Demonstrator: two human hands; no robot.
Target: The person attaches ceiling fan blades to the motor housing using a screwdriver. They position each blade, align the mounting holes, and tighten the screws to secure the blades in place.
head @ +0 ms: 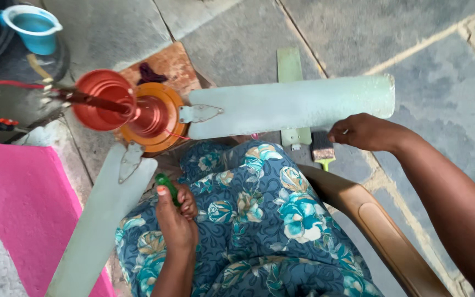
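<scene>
A ceiling fan lies in front of my lap, with a copper-red motor hub point(138, 113) and pale green blades. One blade point(292, 104) stretches to the right; another blade point(103, 220) runs down to the left. My right hand point(364, 132) grips the lower edge of the right blade near its tip. My left hand point(176, 212) rests on my flowered lap and is closed around a green-handled tool point(167, 184) that points up toward the hub.
A paintbrush point(322, 149) with a green handle lies on the stone floor under the right blade, next to a loose green blade point(291, 82). A blue jug point(33, 27) stands at top left. A pink mat point(23, 209) lies left. A brown chair arm point(369, 217) is at my right.
</scene>
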